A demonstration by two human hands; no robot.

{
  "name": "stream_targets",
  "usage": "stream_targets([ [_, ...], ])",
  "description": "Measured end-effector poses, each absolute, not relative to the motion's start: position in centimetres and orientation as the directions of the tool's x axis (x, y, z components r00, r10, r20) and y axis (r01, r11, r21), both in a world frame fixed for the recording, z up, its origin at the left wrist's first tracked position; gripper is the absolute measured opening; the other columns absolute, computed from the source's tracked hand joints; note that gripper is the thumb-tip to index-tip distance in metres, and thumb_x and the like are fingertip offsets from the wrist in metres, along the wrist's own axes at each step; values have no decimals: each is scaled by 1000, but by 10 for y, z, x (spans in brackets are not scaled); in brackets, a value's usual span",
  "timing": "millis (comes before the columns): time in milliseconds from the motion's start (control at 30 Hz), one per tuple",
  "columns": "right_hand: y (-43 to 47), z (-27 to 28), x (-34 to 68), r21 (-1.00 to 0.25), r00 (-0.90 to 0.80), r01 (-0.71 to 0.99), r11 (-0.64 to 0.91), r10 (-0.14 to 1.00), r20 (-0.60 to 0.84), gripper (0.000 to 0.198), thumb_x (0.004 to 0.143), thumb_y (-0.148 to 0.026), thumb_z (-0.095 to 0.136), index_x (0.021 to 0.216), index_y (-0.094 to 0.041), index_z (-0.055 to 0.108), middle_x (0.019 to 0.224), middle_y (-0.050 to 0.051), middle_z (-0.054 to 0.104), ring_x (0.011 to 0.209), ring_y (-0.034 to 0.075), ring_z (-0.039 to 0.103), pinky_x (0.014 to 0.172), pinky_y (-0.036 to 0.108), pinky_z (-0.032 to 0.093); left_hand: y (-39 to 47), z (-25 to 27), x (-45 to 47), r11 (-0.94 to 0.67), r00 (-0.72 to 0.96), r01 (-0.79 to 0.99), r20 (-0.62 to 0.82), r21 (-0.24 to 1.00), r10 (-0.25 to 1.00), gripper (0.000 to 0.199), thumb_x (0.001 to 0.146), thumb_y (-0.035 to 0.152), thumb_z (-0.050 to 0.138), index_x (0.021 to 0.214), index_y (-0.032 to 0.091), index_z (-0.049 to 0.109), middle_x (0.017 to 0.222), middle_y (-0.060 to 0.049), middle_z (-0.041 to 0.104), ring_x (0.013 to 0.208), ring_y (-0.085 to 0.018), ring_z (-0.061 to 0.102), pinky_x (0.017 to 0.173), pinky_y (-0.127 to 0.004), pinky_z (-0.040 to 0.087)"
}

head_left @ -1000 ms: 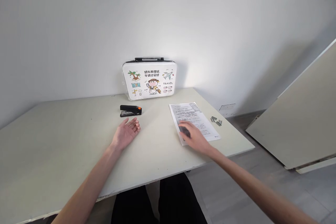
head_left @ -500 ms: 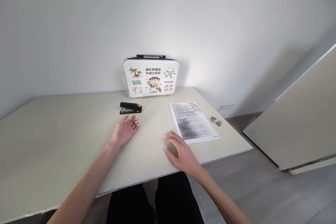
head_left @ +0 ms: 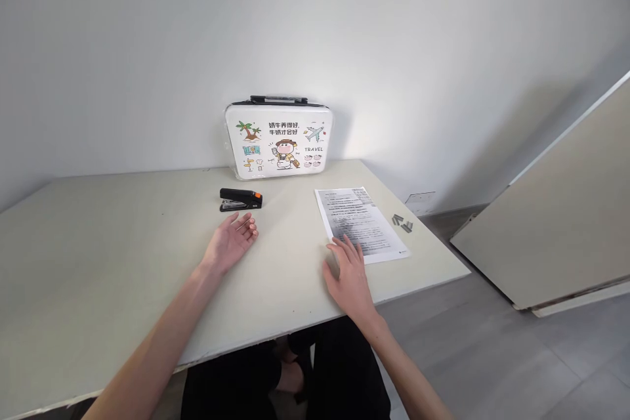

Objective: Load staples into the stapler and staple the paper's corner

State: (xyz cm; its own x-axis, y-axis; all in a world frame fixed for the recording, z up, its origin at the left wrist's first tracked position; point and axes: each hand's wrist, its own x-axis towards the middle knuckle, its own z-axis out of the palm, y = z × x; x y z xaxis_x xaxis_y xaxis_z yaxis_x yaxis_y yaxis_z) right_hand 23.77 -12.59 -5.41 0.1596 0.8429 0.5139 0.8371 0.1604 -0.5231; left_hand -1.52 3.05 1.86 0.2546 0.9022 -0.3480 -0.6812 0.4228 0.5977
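Note:
My left hand [head_left: 230, 244] rests palm up on the table, fingers loosely curled and apart, holding nothing. Just beyond its fingertips lies a black stapler [head_left: 241, 199] with an orange patch at its right end. My right hand [head_left: 350, 279] is palm down with fingers spread, over the near left corner of a printed sheet of paper [head_left: 377, 226]. Whether its fingertips touch the sheet I cannot tell. Right of the paper lie several small grey strips of staples [head_left: 402, 223].
A white case [head_left: 280, 144] with cartoon prints and a black handle stands against the wall [head_left: 394, 46]. The pale table [head_left: 118, 243] ends at a right edge near the staple strips. A large slanted panel [head_left: 551, 223] stands on the grey floor [head_left: 516, 354] at right.
My right hand has moved right and forward, from beside the sheet to over its near left corner. The left hand stays in place. The view has shifted slightly.

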Motion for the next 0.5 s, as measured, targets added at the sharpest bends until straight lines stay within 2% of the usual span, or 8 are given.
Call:
stream_targets([
  [200, -125, -62, 237, -473, 192, 878, 67, 858, 477, 39, 106, -36, 45, 138, -17, 55, 163, 20, 43, 158, 38, 29, 125, 70, 24, 31, 14, -16, 421, 251, -675, -348, 605, 903, 17, 102, 19, 53, 106, 9, 66, 84, -9, 63, 71, -18, 64, 66, -30, 58],
  [500, -126, -63, 237, -503, 203, 862, 68, 862, 465, 41, 106, -39, 44, 140, -18, 54, 162, 21, 43, 158, 39, 27, 124, 71, 24, 31, 10, -18, 411, 249, -672, -335, 616, 909, 14, 101, 18, 56, 106, 11, 67, 83, -9, 63, 71, -18, 64, 66, -30, 57],
])
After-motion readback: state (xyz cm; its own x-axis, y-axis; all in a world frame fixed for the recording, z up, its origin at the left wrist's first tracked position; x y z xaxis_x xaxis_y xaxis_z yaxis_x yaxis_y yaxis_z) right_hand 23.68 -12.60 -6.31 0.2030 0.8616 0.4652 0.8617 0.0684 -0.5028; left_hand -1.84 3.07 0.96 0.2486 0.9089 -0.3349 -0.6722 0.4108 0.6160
